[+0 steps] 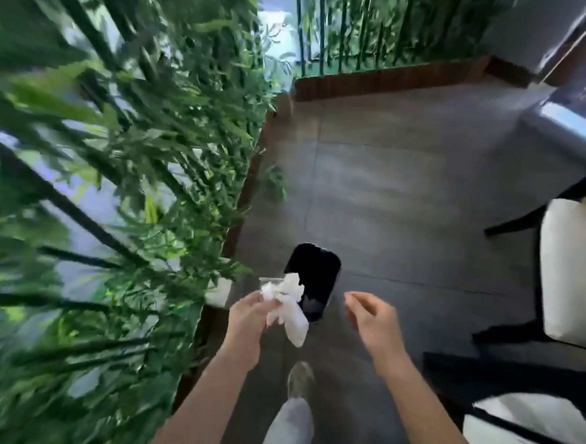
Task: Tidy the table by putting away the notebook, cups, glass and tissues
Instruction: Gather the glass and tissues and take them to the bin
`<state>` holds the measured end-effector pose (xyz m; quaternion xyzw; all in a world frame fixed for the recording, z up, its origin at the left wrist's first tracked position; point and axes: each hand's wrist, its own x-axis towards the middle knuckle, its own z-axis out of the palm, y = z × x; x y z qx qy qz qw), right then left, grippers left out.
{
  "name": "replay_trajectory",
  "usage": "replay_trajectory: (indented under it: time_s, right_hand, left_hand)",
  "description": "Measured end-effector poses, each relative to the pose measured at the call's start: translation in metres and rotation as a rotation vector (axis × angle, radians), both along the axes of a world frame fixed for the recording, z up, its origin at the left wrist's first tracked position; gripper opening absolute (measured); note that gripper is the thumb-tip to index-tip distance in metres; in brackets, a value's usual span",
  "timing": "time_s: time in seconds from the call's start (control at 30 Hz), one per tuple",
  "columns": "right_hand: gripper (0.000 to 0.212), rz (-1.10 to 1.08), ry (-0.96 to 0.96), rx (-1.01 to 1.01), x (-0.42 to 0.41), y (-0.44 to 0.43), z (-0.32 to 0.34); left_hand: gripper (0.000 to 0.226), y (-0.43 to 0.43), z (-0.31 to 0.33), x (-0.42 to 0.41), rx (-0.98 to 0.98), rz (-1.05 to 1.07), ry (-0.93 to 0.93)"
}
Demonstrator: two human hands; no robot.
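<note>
Fingers first: the left hand (248, 313) is clenched around a bunch of crumpled white tissues (288, 309), thumb and fingertips pinching the wad while a loose tail of paper hangs below the grip. Something clear and rimmed peeks out at the top of that wad; it could be a plastic cup or glass, but it is too blurred to call. The right hand (371, 317) carries nothing, fingers loosely curled, thumb and forefinger nearly meeting with no object between them.

Moving outward, both bare forearms reach forward over a black waste bin (313, 279) standing on the grey tiled floor (406, 194). The tissues hang just at the near left edge of the bin's dark opening, partly over it; the free hand hovers just to the bin's right. Below the bin, a shoe (300, 380) and a pale trouser leg step toward it. To the bin's left runs a planter of bamboo-like greenery (99, 175); well off to the bin's right sit pale-cushioned chairs (569, 273) with dark frames.

Where does the job stand? By my reading, the tissue step is nearly finished: the wad is at the bin and only needs letting go. The table itself is out of sight, so the notebook, cups and glass cannot be checked; whether they are cleared or waiting, I cannot tell.
</note>
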<state>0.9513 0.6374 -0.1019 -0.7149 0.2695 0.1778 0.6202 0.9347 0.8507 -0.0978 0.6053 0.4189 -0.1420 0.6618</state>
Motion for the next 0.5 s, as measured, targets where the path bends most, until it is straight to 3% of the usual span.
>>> replay_trajectory:
  time_s: [0.1,0.23,0.33,0.5]
  right_hand:
    - [0.014,-0.023,0.050,0.020,0.039,0.008,-0.054]
    - [0.014,-0.017,0.132,0.059,0.076,0.019,-0.144]
    - [0.013,0.030,0.181,0.042,0.094,0.026,-0.221]
    - [0.014,0.080,0.218,0.019,0.113,0.023,-0.329]
  left_hand:
    - [0.007,0.005,-0.052,0.046,0.019,-0.047,0.058]
    - [0.032,0.000,-0.147,0.090,-0.039,-0.029,0.138]
    - [0.015,-0.009,-0.232,0.114,-0.030,0.010,0.182]
    - [0.008,-0.016,-0.366,0.131,0.098,-0.101,0.244]
